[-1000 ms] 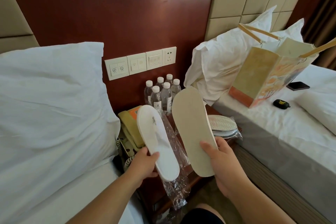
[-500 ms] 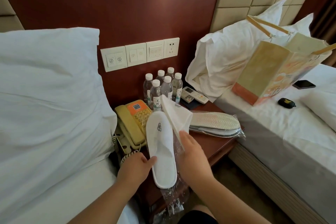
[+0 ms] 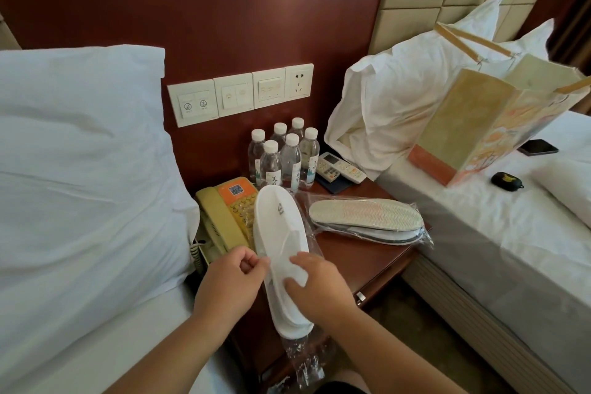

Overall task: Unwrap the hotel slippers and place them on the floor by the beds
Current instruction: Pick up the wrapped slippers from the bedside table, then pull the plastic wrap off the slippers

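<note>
Two white hotel slippers (image 3: 279, 227) are stacked together above the nightstand, toes pointing away, a small logo on the top one. My left hand (image 3: 232, 281) pinches their left edge near the middle. My right hand (image 3: 315, 281) grips them from the right, fingers over the top. A clear plastic wrapper (image 3: 300, 358) hangs crumpled below the heels. A second pair of slippers (image 3: 366, 222), still in clear wrap with the soles up, lies on the nightstand (image 3: 367, 259) to the right.
A yellow telephone (image 3: 222, 217), several water bottles (image 3: 283, 157) and a remote control (image 3: 339, 168) stand on the nightstand. White-pillowed beds flank it, the left bed (image 3: 76, 201) close. A paper bag (image 3: 492, 125), a phone (image 3: 539, 147) and a small black case (image 3: 507, 181) lie on the right bed. Floor (image 3: 412, 329) shows between.
The two slippers were held apart, one in each hand. My right hand turned its slipper over and laid it against the left one; both hands now hold them as one stack, lower down.
</note>
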Demonstrator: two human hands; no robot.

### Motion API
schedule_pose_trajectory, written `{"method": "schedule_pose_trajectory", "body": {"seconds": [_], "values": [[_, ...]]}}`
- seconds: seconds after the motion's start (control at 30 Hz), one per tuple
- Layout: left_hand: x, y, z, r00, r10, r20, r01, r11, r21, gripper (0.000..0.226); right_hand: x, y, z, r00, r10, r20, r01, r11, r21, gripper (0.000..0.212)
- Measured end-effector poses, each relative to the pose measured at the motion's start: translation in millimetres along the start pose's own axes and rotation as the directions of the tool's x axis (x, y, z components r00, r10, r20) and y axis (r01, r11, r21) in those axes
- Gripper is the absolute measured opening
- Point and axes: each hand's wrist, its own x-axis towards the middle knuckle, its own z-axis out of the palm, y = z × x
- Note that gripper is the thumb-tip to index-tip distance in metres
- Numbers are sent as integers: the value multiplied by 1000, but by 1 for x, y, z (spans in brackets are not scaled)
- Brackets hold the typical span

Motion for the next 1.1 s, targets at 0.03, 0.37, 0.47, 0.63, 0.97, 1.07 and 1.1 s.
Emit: {"method": "schedule_pose_trajectory", "body": {"seconds": [0.03, 0.37, 0.47, 0.63, 0.97, 1.07, 1.1], "values": [[0, 3, 2, 1000, 14, 11, -13, 1000, -15, 32, 2, 4, -11, 999, 10, -42, -10, 1000, 16, 49], [4, 30, 19, 997, 53, 59, -50, 997, -51, 29, 45, 72, -98, 982, 19, -186, -45, 989, -139, 42], [5, 36, 23, 997, 52, 58, -49, 998, -43, 27, 59, 97, -106, 982, 20, -188, -66, 967, -245, 64], [1, 44, 35, 995, 76, 60, -72, 995, -63, 27, 71, 152, -109, 975, 176, -135, -218, 870, -443, 111], [-16, 54, 49, 991, 87, 106, -78, 993, -86, 12, 67, 195, -118, 993, -6, -118, -82, 689, -720, 62], [-22, 63, 52, 987, 96, 131, -86, 993, -79, 11, 51, 197, -120, 986, 45, -162, -143, 725, -674, 55], [-24, 66, 53, 985, 100, 139, -90, 993, -78, 11, 45, 199, -120, 980, 66, -186, -170, 760, -628, 52]]}}
